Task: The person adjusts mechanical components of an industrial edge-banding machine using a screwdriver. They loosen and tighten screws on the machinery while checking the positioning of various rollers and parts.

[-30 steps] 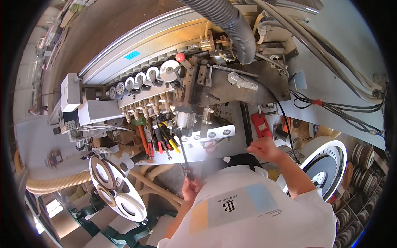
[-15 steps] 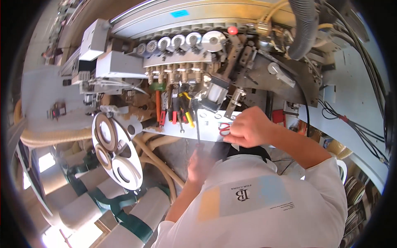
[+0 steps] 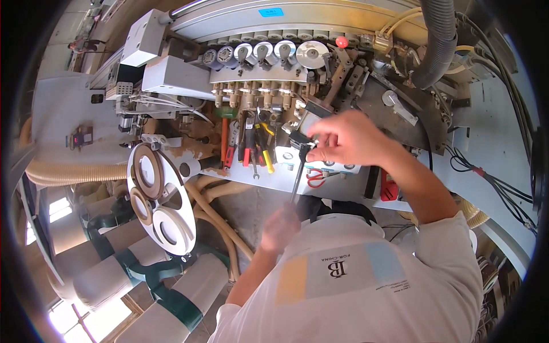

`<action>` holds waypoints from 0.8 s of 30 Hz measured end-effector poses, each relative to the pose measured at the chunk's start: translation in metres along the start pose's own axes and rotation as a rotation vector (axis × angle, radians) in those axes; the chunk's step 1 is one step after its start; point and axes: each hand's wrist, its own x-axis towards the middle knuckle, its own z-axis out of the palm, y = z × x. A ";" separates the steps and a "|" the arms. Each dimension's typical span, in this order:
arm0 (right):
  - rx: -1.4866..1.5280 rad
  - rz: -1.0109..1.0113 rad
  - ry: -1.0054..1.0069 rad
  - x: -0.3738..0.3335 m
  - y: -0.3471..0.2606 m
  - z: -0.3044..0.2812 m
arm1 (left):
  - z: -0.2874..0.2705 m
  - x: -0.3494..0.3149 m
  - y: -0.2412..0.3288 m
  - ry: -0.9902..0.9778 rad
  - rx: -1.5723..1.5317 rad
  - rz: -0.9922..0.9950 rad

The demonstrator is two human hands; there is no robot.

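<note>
My left hand [image 3: 280,227], smeared by motion, is closed round the lower end of a long thin dark bar [image 3: 298,182]. The bar slants up toward the machine and ends in a black blocky head [image 3: 301,140]. Against that head, my right hand [image 3: 350,140] has its thumb and curled fingers drawn together. What lies between those fingertips is too small to make out. Below my right hand, a red-handled hand tool [image 3: 315,178] rests on the pale ledge [image 3: 280,182]; its working end is hard to see.
Left of the bar lie yellow-handled pliers [image 3: 267,159], a wrench [image 3: 255,168] and red-handled tools. A row of round dials [image 3: 264,53] stands behind. A white oval reel plate [image 3: 163,200] juts out at the left. A grey hose [image 3: 437,48] hangs at the right.
My right hand has left the red-handled tool and risen to the bar's head. The bar's top has swung to the right, with my left hand still on its lower end. The view has shifted slightly.
</note>
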 end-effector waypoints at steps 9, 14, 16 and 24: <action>-0.239 -0.138 -0.241 -0.081 0.010 0.007 | -0.005 0.000 0.024 -0.194 1.163 -0.079; -0.308 -0.326 -0.516 -0.126 0.019 -0.001 | 0.038 -0.011 0.043 -0.067 1.307 -0.354; -0.215 -0.349 -0.489 -0.131 0.014 -0.007 | 0.052 -0.009 0.042 -0.075 1.249 -0.304; 0.658 -0.261 0.248 -0.142 0.038 -0.081 | -0.035 -0.055 -0.012 0.603 0.436 -0.168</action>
